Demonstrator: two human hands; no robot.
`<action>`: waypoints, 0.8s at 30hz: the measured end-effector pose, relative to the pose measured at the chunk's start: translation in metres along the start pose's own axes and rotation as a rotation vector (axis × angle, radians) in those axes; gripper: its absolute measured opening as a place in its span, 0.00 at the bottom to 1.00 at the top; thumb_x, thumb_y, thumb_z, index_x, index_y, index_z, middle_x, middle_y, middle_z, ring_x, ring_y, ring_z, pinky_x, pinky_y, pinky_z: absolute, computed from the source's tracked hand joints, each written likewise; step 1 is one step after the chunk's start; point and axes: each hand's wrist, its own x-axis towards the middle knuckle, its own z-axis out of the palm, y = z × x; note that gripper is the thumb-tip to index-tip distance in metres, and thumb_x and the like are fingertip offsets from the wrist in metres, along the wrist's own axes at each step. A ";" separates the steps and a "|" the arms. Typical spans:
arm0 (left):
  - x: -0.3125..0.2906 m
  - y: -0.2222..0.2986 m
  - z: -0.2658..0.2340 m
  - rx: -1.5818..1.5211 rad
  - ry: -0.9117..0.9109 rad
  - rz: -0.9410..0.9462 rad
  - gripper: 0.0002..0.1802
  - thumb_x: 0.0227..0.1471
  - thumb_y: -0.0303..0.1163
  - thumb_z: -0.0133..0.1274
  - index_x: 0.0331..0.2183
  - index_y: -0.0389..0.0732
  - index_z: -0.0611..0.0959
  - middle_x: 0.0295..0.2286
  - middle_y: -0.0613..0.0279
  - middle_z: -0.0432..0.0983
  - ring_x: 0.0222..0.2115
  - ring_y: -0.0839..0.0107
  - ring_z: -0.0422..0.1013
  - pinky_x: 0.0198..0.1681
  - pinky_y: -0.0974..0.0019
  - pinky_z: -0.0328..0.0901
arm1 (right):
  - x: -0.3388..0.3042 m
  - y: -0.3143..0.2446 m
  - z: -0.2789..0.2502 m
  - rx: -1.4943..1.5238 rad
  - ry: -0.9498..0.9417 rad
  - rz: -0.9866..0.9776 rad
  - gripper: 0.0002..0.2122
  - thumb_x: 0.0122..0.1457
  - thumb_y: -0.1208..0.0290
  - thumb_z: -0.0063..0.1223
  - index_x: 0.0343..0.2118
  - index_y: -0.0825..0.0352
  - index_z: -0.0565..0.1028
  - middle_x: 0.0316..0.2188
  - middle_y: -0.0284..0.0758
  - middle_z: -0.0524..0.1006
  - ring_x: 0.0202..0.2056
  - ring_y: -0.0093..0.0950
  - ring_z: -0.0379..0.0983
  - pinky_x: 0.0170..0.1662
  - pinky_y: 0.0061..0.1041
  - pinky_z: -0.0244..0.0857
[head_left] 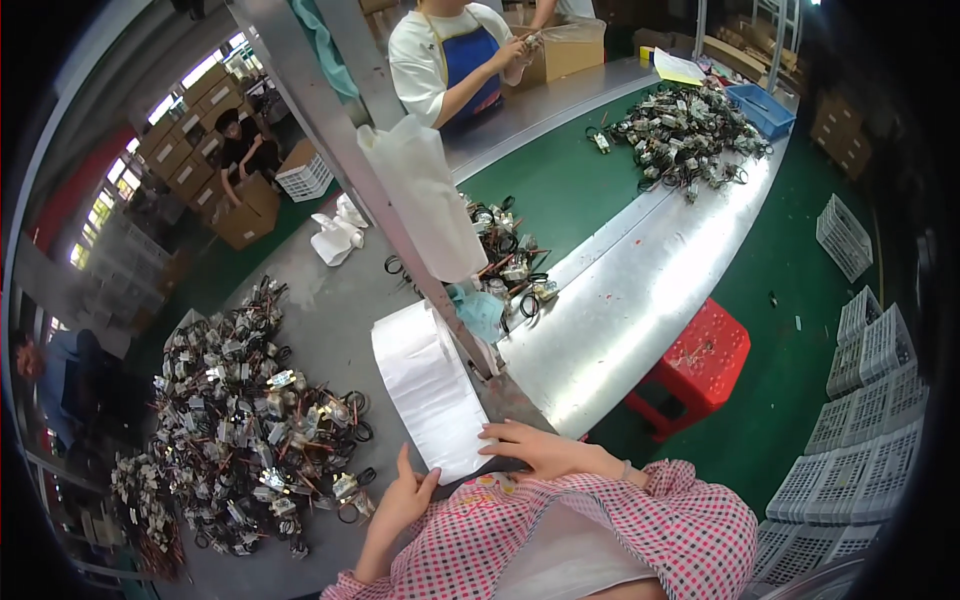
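A long strip of glossy white sheet (430,390) lies on the grey table in front of me, curving over at its far end. My left hand (402,497) is at its near left corner, thumb and forefinger spread apart, the thumb tip touching the edge. Stretched across from the right, my right hand (535,452) rests its extended fingers on the sheet's near right edge. Whether either hand grips the edge underneath is hidden. To the left of my left hand lies a big heap of small metal parts with black cables (260,430).
A metal post (400,235) with a hanging white plastic bag (425,200) rises beyond the sheet. More cabled parts (690,135) lie on the green belt (560,160). A red stool (705,355) stands right. Across the belt, a person in a blue apron (465,65) handles something.
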 end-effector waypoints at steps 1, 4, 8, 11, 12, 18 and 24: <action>-0.002 -0.004 0.006 -0.174 0.010 0.000 0.40 0.56 0.42 0.41 0.56 0.33 0.38 0.29 0.51 0.75 0.27 0.62 0.73 0.32 0.64 0.67 | 0.000 0.000 0.003 -0.099 -0.072 0.006 0.25 0.45 0.76 0.52 0.50 0.62 0.64 0.55 0.41 0.55 0.58 0.38 0.48 0.59 0.38 0.45; 0.006 -0.005 0.012 -0.637 0.059 0.027 0.35 0.57 0.40 0.40 0.56 0.36 0.43 0.32 0.52 0.73 0.31 0.64 0.73 0.36 0.66 0.67 | 0.014 0.017 0.009 -0.153 0.097 -0.074 0.15 0.47 0.73 0.53 0.40 0.65 0.69 0.46 0.40 0.64 0.53 0.39 0.56 0.55 0.40 0.49; 0.020 0.016 -0.004 -1.066 0.115 0.268 0.27 0.57 0.38 0.40 0.55 0.40 0.54 0.44 0.51 0.66 0.40 0.66 0.69 0.40 0.67 0.65 | 0.042 0.014 -0.001 -0.142 0.320 -0.084 0.03 0.48 0.75 0.51 0.27 0.66 0.72 0.27 0.38 0.71 0.35 0.37 0.66 0.40 0.36 0.58; 0.017 0.034 -0.019 -0.595 0.343 0.422 0.34 0.47 0.28 0.53 0.54 0.41 0.58 0.45 0.59 0.65 0.40 0.73 0.64 0.40 0.72 0.61 | 0.061 -0.007 -0.015 -0.049 0.497 -0.058 0.04 0.48 0.79 0.51 0.28 0.68 0.72 0.26 0.38 0.70 0.30 0.35 0.68 0.33 0.29 0.62; 0.021 0.039 -0.026 -0.419 0.421 0.496 0.36 0.43 0.28 0.55 0.54 0.41 0.59 0.46 0.62 0.65 0.42 0.73 0.62 0.41 0.71 0.60 | 0.066 -0.012 -0.019 0.031 0.543 -0.036 0.04 0.48 0.80 0.51 0.28 0.69 0.72 0.26 0.37 0.71 0.28 0.32 0.69 0.31 0.27 0.62; 0.033 0.062 -0.037 -0.083 0.655 0.702 0.29 0.40 0.30 0.58 0.47 0.40 0.69 0.42 0.60 0.67 0.41 0.66 0.61 0.46 0.66 0.55 | 0.079 -0.034 -0.036 0.102 0.626 -0.027 0.06 0.49 0.82 0.50 0.31 0.70 0.72 0.27 0.36 0.72 0.28 0.26 0.71 0.28 0.21 0.63; 0.058 0.069 -0.035 -0.332 0.664 0.701 0.11 0.43 0.27 0.56 0.33 0.36 0.75 0.30 0.63 0.68 0.38 0.69 0.62 0.43 0.70 0.56 | 0.085 -0.038 -0.042 0.057 0.676 -0.002 0.07 0.49 0.81 0.51 0.33 0.70 0.73 0.28 0.36 0.73 0.29 0.26 0.70 0.32 0.21 0.63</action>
